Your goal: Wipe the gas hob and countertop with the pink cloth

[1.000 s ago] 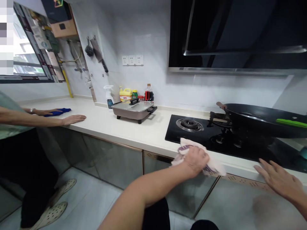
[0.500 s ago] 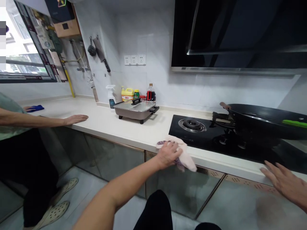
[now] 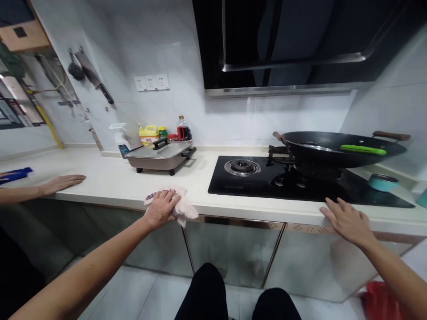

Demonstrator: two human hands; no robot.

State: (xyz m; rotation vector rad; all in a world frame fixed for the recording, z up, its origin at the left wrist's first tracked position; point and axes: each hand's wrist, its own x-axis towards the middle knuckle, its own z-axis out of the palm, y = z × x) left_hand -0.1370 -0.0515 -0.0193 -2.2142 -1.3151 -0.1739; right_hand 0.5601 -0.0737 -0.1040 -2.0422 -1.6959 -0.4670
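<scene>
My left hand (image 3: 162,208) presses a pale pink and purple cloth (image 3: 186,207) against the front edge of the white countertop (image 3: 110,186). Part of that cloth hangs over the edge, and the fingers are curled on top of it. Off to the right, my right hand (image 3: 348,223) rests at the counter's front edge with fingers spread, just before the black gas stove (image 3: 256,189). It holds nothing. Behind the cloth stands a brown electric pan (image 3: 155,161) with a glass lid.
A wok (image 3: 313,153) with a green-handled utensil (image 3: 363,150) sits on the right burner, near a teal container (image 3: 383,182). A spray bottle (image 3: 120,138) and several bottles line the wall. At far left, another person's hand (image 3: 65,183) lies on the counter near a blue cloth (image 3: 16,174).
My view has turned right, bringing the whole wok and the teal container into sight. My left hand has slid left along the counter edge with the cloth, away from the stove's corner.
</scene>
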